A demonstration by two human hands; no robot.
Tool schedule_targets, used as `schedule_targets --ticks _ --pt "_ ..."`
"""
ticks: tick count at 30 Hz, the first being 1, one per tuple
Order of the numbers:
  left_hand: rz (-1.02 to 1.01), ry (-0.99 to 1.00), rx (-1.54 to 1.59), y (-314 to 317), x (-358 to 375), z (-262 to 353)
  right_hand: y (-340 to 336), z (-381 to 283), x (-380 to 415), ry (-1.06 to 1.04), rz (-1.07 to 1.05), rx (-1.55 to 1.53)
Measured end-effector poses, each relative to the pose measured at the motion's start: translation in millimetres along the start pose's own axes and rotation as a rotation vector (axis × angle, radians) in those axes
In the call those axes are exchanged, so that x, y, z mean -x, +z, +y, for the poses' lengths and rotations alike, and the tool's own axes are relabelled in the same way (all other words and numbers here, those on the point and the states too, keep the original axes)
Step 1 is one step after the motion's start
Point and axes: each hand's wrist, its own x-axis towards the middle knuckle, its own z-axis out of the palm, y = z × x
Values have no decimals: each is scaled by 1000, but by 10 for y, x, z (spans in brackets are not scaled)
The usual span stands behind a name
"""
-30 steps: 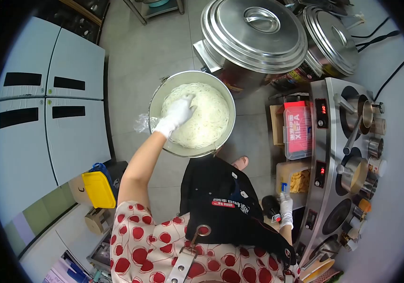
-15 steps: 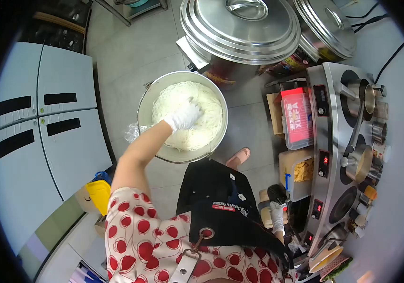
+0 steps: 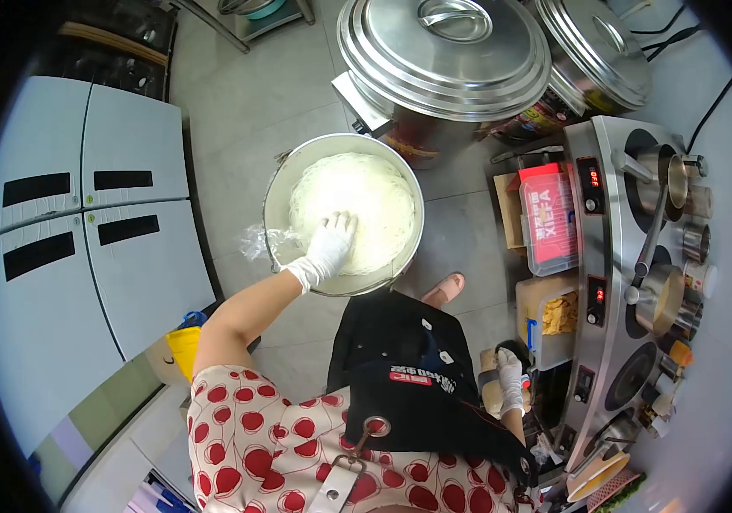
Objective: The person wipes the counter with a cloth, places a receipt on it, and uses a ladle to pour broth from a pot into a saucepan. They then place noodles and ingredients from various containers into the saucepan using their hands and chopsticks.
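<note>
— Where are the noodles lying?
— In the steel basin on the floor; the left hand is sinking into their near edge, grip curled into the strands.
— And the right hand?
— It is hanging beside the cooker, well apart; I cannot tell its grip.

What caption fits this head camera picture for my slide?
Gloved left hand reaches into a metal basin of white noodles on the floor beside lidded pots.

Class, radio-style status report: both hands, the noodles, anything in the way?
Left hand gloved, fingers down in noodles inside metal basin. Right hand gloved, low beside cooker, grip unclear. Nothing blocking the basin.
</note>
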Motion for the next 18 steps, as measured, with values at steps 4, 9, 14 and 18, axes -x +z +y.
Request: schedule_targets --ticks 4,9,14,18 --pt "-98 -249 -70 230 -1 -112 -78 195 -165 23 -30 199" --pt "144 91 -267 282 -154 -156 -203 530 -274 8 -58 299" --pt "212 229 -239 95 -618 -256 -280 795 -432 -55 -10 325" --pt "100 314 -249 -159 -769 -271 -152 547 -302 13 -29 224"
